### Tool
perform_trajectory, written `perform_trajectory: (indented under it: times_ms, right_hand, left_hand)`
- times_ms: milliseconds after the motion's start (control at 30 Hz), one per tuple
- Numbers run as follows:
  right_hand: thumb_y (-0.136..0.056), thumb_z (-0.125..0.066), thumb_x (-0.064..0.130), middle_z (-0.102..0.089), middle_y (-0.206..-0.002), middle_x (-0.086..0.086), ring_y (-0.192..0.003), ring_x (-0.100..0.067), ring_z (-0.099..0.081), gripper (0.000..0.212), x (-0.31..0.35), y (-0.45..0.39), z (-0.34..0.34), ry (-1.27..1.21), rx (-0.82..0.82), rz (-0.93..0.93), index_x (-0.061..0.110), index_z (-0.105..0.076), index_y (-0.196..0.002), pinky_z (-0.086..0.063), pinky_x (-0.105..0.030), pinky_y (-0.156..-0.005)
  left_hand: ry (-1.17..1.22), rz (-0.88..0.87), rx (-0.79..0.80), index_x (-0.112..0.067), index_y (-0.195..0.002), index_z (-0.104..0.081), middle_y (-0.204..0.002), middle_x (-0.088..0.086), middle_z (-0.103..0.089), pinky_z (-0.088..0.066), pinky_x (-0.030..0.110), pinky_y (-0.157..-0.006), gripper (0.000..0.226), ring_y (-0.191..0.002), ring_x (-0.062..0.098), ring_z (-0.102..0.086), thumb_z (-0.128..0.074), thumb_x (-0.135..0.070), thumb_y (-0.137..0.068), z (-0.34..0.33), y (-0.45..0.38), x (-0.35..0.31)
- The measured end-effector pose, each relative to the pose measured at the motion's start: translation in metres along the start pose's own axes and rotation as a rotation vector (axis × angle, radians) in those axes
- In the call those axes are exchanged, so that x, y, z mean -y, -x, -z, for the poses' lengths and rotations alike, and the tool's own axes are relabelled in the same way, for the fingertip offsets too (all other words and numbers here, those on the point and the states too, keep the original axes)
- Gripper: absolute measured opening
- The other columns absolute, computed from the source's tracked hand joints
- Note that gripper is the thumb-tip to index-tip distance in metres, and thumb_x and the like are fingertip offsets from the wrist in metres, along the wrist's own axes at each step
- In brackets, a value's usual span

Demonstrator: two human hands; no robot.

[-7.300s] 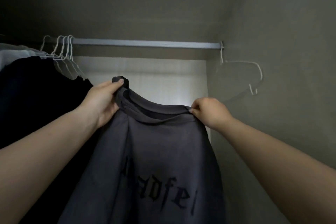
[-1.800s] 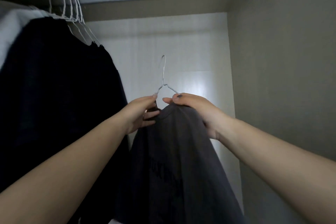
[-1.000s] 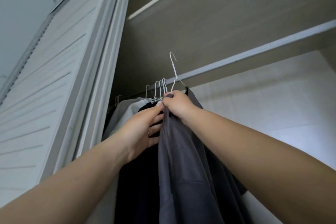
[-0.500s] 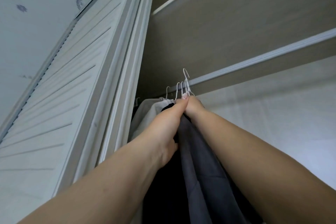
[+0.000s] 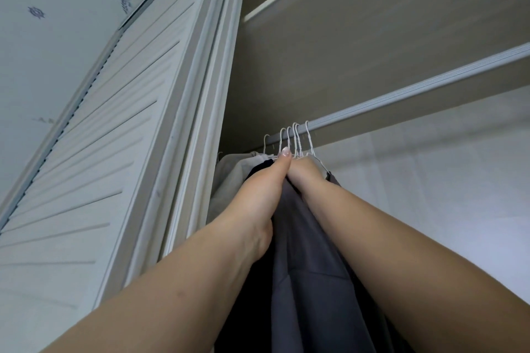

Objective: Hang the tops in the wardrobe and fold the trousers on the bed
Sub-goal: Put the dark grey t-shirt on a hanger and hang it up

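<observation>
Careful: your right hand (image 5: 304, 172) grips the grey top (image 5: 309, 266) at its hanger (image 5: 309, 140). Your left hand (image 5: 266, 195) lies straight-fingered alongside. Release before the hook seats on the rail (image 5: 415, 92), and it drops.

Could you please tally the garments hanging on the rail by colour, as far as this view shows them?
Grey top: 1
Black garment: 1
Pale, off-white garments: 2, possibly more hidden behind the door frame
Total visible: 4
Hanger hooks on the rail: about 5, tightly bunched, so that count is less certain.
</observation>
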State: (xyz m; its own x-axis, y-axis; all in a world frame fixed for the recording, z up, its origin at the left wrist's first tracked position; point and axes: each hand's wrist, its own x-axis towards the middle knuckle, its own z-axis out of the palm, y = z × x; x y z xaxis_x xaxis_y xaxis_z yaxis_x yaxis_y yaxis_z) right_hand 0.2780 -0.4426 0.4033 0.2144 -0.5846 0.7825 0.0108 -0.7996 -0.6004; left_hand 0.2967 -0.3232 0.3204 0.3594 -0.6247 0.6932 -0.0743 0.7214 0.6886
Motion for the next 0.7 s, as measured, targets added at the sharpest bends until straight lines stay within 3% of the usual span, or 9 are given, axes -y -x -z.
perform_trajectory:
  times_ms: [67, 133, 200, 300, 400, 500, 600, 700]
  right_hand:
    - [-0.093, -0.054, 0.038, -0.065, -0.113, -0.013, -0.112, -0.031, -0.059, 0.033, -0.004, 0.004, 0.001, -0.052, -0.028, 0.047, 0.010, -0.061, -0.107, -0.045, -0.033, -0.090]
    - [-0.091, -0.057, 0.037, -0.060, -0.124, -0.014, -0.117, -0.032, -0.056, 0.046, -0.011, 0.019, 0.006, -0.073, -0.037, 0.109, 0.009, -0.051, -0.127, -0.044, -0.044, -0.101]
    - [-0.090, -0.058, 0.035, -0.052, -0.136, -0.009, -0.122, -0.026, -0.053, 0.053, -0.018, 0.041, 0.016, -0.049, -0.023, 0.178, 0.014, -0.045, -0.137, -0.040, -0.040, -0.105]
    - [-0.089, -0.060, 0.038, -0.047, -0.141, -0.002, -0.128, -0.017, -0.046, 0.053, -0.032, 0.077, 0.035, 0.018, 0.017, 0.215, 0.022, -0.047, -0.137, -0.035, -0.024, -0.099]
    - [-0.087, -0.061, 0.039, -0.047, -0.140, 0.003, -0.128, -0.011, -0.045, 0.051, -0.043, 0.115, 0.049, 0.022, 0.104, 0.212, 0.027, -0.048, -0.135, -0.032, -0.020, -0.093]
    - [-0.088, -0.062, 0.036, -0.053, -0.135, 0.006, -0.123, -0.007, -0.049, 0.045, -0.044, 0.152, 0.058, -0.029, 0.191, 0.193, 0.028, -0.052, -0.131, -0.038, -0.024, -0.098]
    - [-0.088, -0.062, 0.033, -0.057, -0.125, 0.009, -0.111, -0.006, -0.055, 0.037, -0.041, 0.190, 0.063, -0.128, 0.250, 0.134, 0.030, -0.054, -0.125, -0.046, -0.037, -0.101]
    - [-0.090, -0.062, 0.026, -0.057, -0.115, 0.011, -0.099, 0.000, -0.058, 0.030, -0.035, 0.230, 0.065, -0.262, 0.302, 0.083, 0.031, -0.055, -0.118, -0.050, -0.038, -0.097]
  left_hand:
    - [-0.045, -0.019, -0.012, -0.016, -0.110, -0.068, -0.103, 0.006, -0.072, -0.051, 0.031, -0.090, 0.040, -0.094, 0.017, -0.066, -0.052, -0.048, -0.093, 0.003, -0.003, 0.002]
    - [-0.094, -0.023, -0.006, -0.016, -0.113, -0.068, -0.105, 0.007, -0.072, -0.047, 0.036, -0.100, 0.039, -0.101, 0.019, -0.066, -0.050, -0.046, -0.095, 0.006, -0.004, 0.007]
    - [-0.112, -0.020, 0.038, -0.015, -0.111, -0.069, -0.105, 0.009, -0.072, -0.045, 0.039, -0.104, 0.035, -0.104, 0.023, -0.066, -0.051, -0.041, -0.096, 0.009, 0.001, 0.012]
    - [-0.141, -0.012, 0.091, -0.009, -0.109, -0.070, -0.105, 0.012, -0.073, -0.046, 0.038, -0.102, 0.030, -0.106, 0.025, -0.066, -0.053, -0.031, -0.096, 0.013, 0.018, 0.020]
    - [-0.170, 0.025, 0.115, -0.009, -0.110, -0.069, -0.105, 0.008, -0.073, -0.049, 0.031, -0.096, 0.028, -0.103, 0.019, -0.068, -0.056, -0.027, -0.093, 0.022, 0.046, 0.028]
    - [-0.233, 0.077, 0.028, -0.018, -0.114, -0.064, -0.104, 0.000, -0.074, -0.052, 0.027, -0.086, 0.029, -0.093, 0.009, -0.069, -0.063, -0.023, -0.086, 0.028, 0.083, 0.029]
    - [-0.278, 0.100, -0.028, -0.024, -0.124, -0.058, -0.114, -0.004, -0.069, -0.048, 0.034, -0.094, 0.052, -0.104, 0.008, -0.065, -0.070, -0.021, -0.073, 0.033, 0.125, 0.026]
    - [-0.271, 0.092, -0.111, -0.025, -0.125, -0.058, -0.123, -0.002, -0.062, -0.050, 0.033, -0.093, 0.054, -0.114, 0.009, -0.060, -0.070, -0.015, -0.074, 0.039, 0.173, 0.015]
